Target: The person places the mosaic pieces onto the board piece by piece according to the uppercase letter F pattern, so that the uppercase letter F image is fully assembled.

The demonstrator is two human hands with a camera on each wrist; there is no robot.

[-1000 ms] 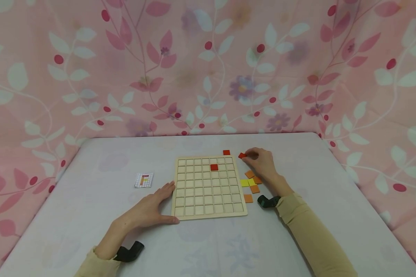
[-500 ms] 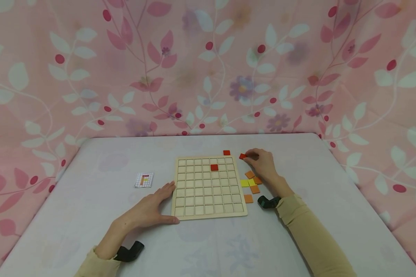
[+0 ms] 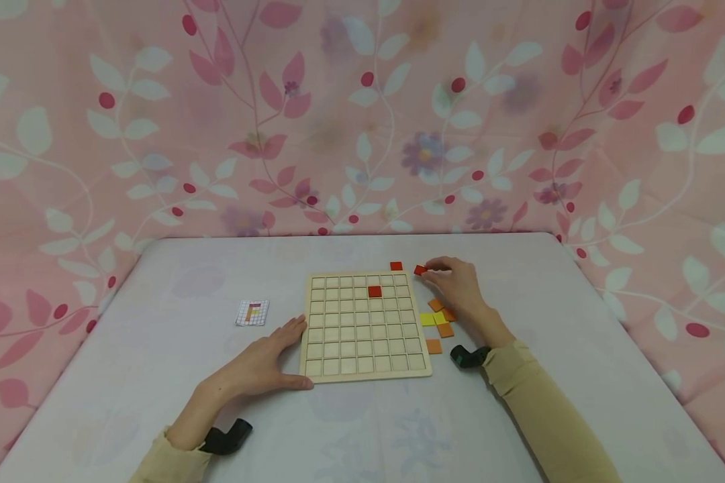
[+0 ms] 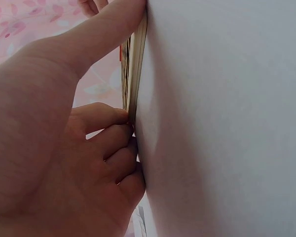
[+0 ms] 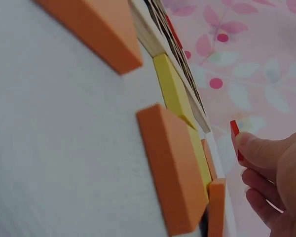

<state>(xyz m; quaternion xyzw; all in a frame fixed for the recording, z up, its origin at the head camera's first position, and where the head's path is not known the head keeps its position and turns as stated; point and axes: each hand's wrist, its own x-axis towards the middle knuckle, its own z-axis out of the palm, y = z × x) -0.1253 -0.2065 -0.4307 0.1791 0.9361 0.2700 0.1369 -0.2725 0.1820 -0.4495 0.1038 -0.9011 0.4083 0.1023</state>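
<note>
A wooden grid board [image 3: 362,329] lies in the middle of the table in the head view. In one of its cells sits a red tile [image 3: 374,292]. My left hand [image 3: 256,362] rests against the board's left side, fingers extended and the thumb at its near left corner. Beyond the far right corner, my right hand [image 3: 457,285] pinches another red tile [image 3: 419,270] between thumb and fingers. The right wrist view shows this red piece [image 5: 236,140] raised above the table, its thin edge visible. A third red tile [image 3: 396,266] lies just behind the board's far edge.
Yellow tiles [image 3: 427,319] and several orange tiles [image 3: 433,347] lie along the board's right side, beneath my right forearm. A small pattern card [image 3: 252,312] with a coloured grid lies to the left. A pink floral cloth [image 3: 338,134] hangs behind the table.
My right hand, still pinching the red tile, has shifted very slightly up and to the left. The left hand and the board stay in place.
</note>
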